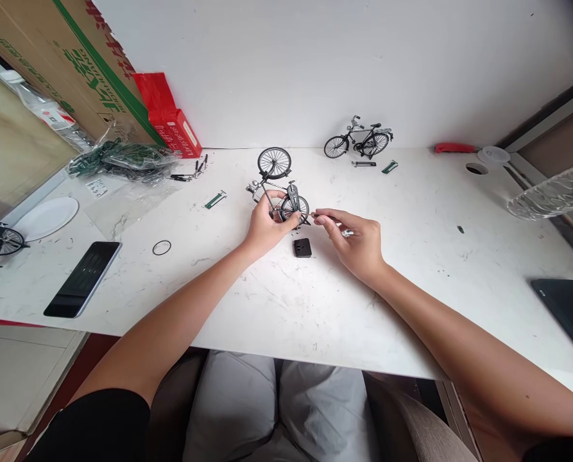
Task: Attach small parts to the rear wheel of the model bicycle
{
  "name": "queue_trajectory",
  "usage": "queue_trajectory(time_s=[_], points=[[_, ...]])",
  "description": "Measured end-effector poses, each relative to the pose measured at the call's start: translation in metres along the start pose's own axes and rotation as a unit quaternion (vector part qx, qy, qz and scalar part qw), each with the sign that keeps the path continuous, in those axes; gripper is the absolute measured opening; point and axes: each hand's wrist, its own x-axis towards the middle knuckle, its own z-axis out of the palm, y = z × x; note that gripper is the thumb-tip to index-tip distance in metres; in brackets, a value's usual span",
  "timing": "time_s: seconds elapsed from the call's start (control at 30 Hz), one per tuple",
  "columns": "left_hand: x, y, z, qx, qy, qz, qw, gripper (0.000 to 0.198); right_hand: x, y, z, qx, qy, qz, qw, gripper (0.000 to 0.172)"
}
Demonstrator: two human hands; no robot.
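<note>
My left hand (269, 221) is closed around a black miniature bicycle (275, 163), with its thumb by the rear wheel and chain cover. The bicycle is tilted, and one wheel points to the back of the table. Just right of that wheel, my right hand (351, 234) pinches a thin, dark tool that looks like a small screwdriver (317, 216). Its tip is close to the wheel hub; I cannot tell whether they touch. Below the bicycle lies a small black square block (302, 248).
A second miniature bicycle (363, 138) stands at the back wall. A phone (83, 279), a black ring (162, 248) and a white plate (48, 219) lie on the left. Bagged parts (127, 160) and a red box (173, 125) are at the back left. A plastic bottle (553, 192) lies right.
</note>
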Motion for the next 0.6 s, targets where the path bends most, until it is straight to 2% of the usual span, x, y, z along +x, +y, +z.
queue_trajectory(time_s=[0.47,0.6], points=[[-0.0015,0.0012,0.0011,0.006,0.005,0.015,1.000,0.044,-0.0012,0.0048,-0.0022,-0.110,-0.044,-0.073,0.990,0.031],[-0.0035,0.0041,0.0011,0.007,-0.013,0.023,1.000,0.049,0.0005,0.0055,-0.0029,-0.161,-0.048,-0.082,0.982,0.034]])
